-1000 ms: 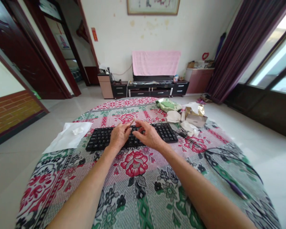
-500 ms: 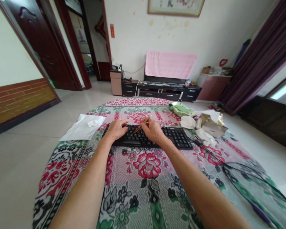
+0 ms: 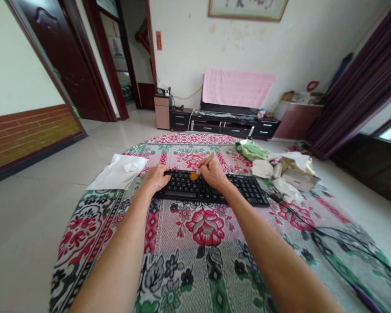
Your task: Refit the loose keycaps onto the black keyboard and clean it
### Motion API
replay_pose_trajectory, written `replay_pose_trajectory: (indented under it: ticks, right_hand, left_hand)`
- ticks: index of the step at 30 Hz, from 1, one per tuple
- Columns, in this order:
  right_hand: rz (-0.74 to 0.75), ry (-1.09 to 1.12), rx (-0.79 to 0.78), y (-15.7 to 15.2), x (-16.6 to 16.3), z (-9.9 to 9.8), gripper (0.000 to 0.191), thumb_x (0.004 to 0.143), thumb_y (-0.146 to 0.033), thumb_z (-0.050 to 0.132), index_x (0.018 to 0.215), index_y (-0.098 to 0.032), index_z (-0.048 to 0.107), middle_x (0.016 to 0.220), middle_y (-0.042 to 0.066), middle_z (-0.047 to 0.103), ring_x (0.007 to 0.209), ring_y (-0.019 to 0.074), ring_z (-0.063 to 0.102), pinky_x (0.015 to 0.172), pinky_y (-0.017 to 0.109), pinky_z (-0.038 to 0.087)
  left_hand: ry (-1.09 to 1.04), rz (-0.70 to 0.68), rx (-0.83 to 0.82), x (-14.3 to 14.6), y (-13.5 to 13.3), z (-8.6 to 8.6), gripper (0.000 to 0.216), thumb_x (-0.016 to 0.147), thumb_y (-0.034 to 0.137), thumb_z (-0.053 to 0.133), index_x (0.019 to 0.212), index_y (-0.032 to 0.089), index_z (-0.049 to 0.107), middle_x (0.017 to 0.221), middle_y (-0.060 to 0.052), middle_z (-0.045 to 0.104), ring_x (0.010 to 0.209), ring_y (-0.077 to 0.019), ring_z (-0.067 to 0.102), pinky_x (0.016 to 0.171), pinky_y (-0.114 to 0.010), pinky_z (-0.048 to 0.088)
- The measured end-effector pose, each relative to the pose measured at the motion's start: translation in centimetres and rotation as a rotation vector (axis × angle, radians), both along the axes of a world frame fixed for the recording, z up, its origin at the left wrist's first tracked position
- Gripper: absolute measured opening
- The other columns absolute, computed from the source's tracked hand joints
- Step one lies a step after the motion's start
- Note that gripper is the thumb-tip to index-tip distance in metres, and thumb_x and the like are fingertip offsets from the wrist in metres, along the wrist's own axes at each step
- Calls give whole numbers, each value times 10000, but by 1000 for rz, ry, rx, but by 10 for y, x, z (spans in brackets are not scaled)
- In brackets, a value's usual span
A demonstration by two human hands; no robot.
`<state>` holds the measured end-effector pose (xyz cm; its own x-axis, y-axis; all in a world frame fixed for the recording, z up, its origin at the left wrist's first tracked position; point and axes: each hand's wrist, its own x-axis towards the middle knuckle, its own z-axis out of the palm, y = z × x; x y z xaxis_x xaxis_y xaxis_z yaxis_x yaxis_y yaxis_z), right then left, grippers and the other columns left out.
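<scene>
A black keyboard (image 3: pixel 182 194) lies flat on the flowered tablecloth in front of me. My left hand (image 3: pixel 155 178) grips its left end, with the thumb over the keys and the other fingers partly hidden around the far edge. In my right hand (image 3: pixel 213 174) is a small flat brush (image 3: pixel 194 175) with orange bristles and a light wooden handle. Its handle sticks up past my closed fingers. The bristles point left and down at the upper middle keys; whether they press on them is hard to tell.
A white sheet (image 3: pixel 115 173) with a crumpled tissue (image 3: pixel 130 167) lies on the left. To the right are a green cloth (image 3: pixel 252 150), an opened box (image 3: pixel 301 177) and crumpled tissues (image 3: pixel 287 190). A black cable (image 3: pixel 332 254) crosses the right side of the round table.
The brush has turned from edge-on to showing the broad side of its bristles. My left hand has shifted slightly outward along the keyboard's left end. The whole view has shifted slightly.
</scene>
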<state>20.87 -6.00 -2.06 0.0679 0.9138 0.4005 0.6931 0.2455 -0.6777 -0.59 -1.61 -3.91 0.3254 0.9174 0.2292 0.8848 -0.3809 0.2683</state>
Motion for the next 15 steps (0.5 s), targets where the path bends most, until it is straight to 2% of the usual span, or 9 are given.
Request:
replay_pose_trajectory:
  ticks: [5, 8, 11, 13, 15]
  right_hand:
    - [-247, -132, -35, -26, 65, 11, 171, 692, -169, 433, 756, -148, 590, 721, 68, 639, 706, 192, 588, 705, 289, 433]
    - [-332, -46, 29, -33, 83, 15, 194, 698, -185, 424, 781, -147, 595, 762, 65, 646, 746, 191, 586, 728, 291, 428]
    - [-198, 86, 153, -33, 71, 14, 233, 756, -215, 375, 814, -151, 591, 843, 53, 637, 761, 160, 575, 718, 265, 427]
    - [-60, 103, 156, -32, 54, 12, 261, 808, -252, 346, 854, -151, 582, 841, 47, 629, 728, 144, 569, 679, 248, 427]
    - [40, 27, 125, -32, 39, 11, 279, 848, -277, 327, 860, -153, 577, 826, 45, 628, 723, 139, 569, 681, 240, 419]
  left_hand:
    - [52, 12, -1, 1, -1, 1, 365, 750, 268, 502, 1078, 179, 634, 1176, -61, 602, 1095, -196, 537, 955, -258, 376]
    - [77, 9, 1, 2, 0, 1, 377, 752, 273, 489, 1089, 179, 630, 1188, -52, 595, 1098, -187, 535, 957, -243, 373]
    - [92, 8, 12, 2, 0, -1, 391, 756, 274, 470, 1100, 171, 627, 1186, -56, 595, 1096, -189, 535, 956, -238, 374]
    - [106, 8, 21, 2, 1, -1, 391, 760, 275, 460, 1102, 184, 627, 1179, -46, 599, 1093, -184, 536, 957, -233, 374]
    - [121, 7, 29, 1, 1, -2, 389, 762, 280, 455, 1102, 200, 626, 1176, -33, 601, 1090, -179, 538, 958, -230, 373]
